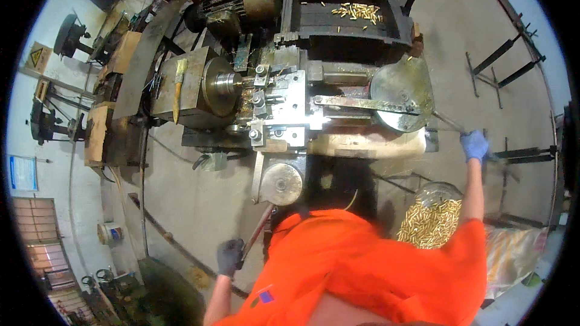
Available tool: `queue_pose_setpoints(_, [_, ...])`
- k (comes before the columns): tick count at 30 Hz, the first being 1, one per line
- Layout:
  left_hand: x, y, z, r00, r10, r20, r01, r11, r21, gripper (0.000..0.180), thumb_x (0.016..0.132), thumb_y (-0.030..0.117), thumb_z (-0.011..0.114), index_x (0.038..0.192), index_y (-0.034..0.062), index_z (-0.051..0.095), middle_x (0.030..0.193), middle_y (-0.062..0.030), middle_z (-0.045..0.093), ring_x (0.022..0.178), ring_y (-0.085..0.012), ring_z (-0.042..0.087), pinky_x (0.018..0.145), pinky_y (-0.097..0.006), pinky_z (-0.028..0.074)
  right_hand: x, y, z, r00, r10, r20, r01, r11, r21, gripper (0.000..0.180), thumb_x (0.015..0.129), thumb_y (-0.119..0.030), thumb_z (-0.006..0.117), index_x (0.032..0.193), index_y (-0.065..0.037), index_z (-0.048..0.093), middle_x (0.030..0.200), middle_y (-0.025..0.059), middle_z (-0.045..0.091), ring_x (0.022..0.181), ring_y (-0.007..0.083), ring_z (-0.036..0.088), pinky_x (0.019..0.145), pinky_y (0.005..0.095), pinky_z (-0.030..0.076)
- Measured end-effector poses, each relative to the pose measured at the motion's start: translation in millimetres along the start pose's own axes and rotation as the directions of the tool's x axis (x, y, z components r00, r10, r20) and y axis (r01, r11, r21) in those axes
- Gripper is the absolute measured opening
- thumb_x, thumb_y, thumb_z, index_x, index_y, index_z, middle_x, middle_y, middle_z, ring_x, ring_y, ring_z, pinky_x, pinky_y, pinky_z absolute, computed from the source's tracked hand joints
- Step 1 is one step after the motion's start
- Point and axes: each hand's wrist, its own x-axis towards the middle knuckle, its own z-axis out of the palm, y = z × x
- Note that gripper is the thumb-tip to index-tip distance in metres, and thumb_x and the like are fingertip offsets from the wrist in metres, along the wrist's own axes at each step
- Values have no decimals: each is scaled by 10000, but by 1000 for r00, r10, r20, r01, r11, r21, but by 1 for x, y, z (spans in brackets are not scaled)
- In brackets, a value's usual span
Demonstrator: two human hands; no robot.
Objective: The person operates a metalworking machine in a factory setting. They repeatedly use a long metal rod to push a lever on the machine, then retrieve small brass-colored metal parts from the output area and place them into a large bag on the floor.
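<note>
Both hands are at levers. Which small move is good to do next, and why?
Probably a slight turn of the right lever: the right hand grips it, and a flat bar runs from the round plate toward the metal blocks.

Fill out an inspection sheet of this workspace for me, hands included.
Surface: machine stained, with brass-coloured shavings near the chuck.
Job's things: left lever and right lever, both gripped; brass pieces in the tray, more in the bowl.
Clutter: brush atop the machine.
Hands: left hand and right hand, both gloved and closed on levers.
Cables: thin dark lines at left; cannot tell whether cables.
Surroundings: sack at right, warning sign on the left wall.
</note>
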Motion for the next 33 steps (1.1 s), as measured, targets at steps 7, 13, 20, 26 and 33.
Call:
queue_pose_setpoints(7, [58, 168, -4, 850, 518, -96, -521, 853, -16, 348, 891, 323, 539, 803, -1, 632, 656, -83, 630, 573, -134, 571, 552, -294, 437, -47, -1, -6, 994, 60, -95, -52, 995, 81, 414, 680, -461, 623, 740, -58, 696, 752, 205, 638, 694, 358, 644, 612, 426, 500])
queue_pose_setpoints(13, [98, 265, 40, 504, 838, -210, -795, 545, 267, 347, 830, 360, 603, 845, 16, 650, 697, -139, 630, 591, -176, 575, 584, -324, 443, -74, -8, -15, 993, 115, -19, -112, 985, 133, 473, 698, -496, 604, 790, -40, 691, 803, 219, 637, 771, 377, 638, 670, 432, 505])
queue_pose_setpoints(20, [122, 271, 33, 517, 825, -229, -824, 552, 131, 275, 811, 274, 601, 730, 15, 640, 590, -143, 570, 522, -196, 531, 551, -336, 427, -86, -14, -33, 986, 151, 64, -159, 975, 153, 516, 701, -515, 594, 808, -19, 689, 818, 240, 630, 806, 379, 638, 708, 428, 504])
queue_pose_setpoints(26, [128, 243, -3, 619, 753, -224, -768, 640, 30, 292, 839, 254, 606, 755, -25, 632, 610, -105, 592, 545, -124, 516, 545, -308, 422, -88, -12, -29, 991, 133, 20, -134, 975, 175, 510, 701, -511, 598, 811, -21, 689, 810, 243, 628, 810, 379, 637, 711, 424, 502])
queue_pose_setpoints(33, [113, 294, 21, 692, 722, -1, -718, 688, 103, 403, 819, 429, 588, 876, 42, 687, 760, -108, 662, 695, -205, 617, 656, -318, 471, -86, -8, -30, 990, 114, 86, -131, 965, 227, 469, 694, -508, 612, 825, -65, 697, 837, 210, 640, 830, 374, 634, 723, 426, 504])
